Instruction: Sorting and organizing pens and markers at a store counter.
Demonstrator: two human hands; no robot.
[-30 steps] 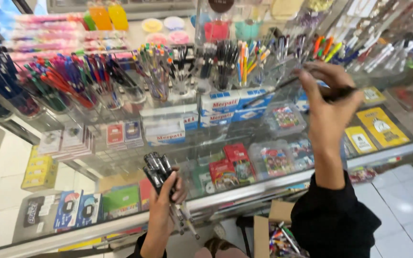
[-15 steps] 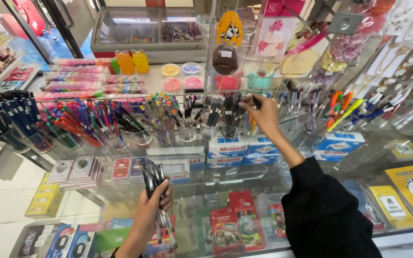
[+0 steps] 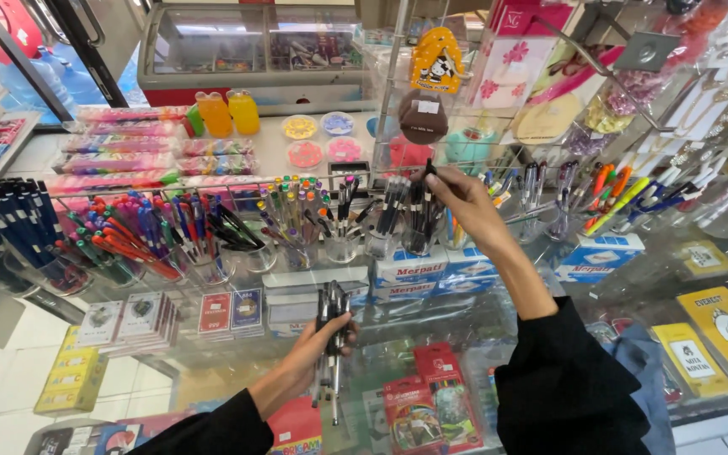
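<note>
Right hand pinches a black pen over a crowded clear cup (little spare room); left hand grips a pen bundle above the glass worktop.

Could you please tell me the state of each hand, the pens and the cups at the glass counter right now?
Left hand: closed around a bundle of black pens.
Bundle of pens: upright, gripped in the middle, tips pointing down.
Right hand: pinching one black pen at a cup.
Black pen: upright, its lower end in the cup.
Clear cup: standing upright, holding dark pens.
Glass counter: see-through, boxes under it.
</note>
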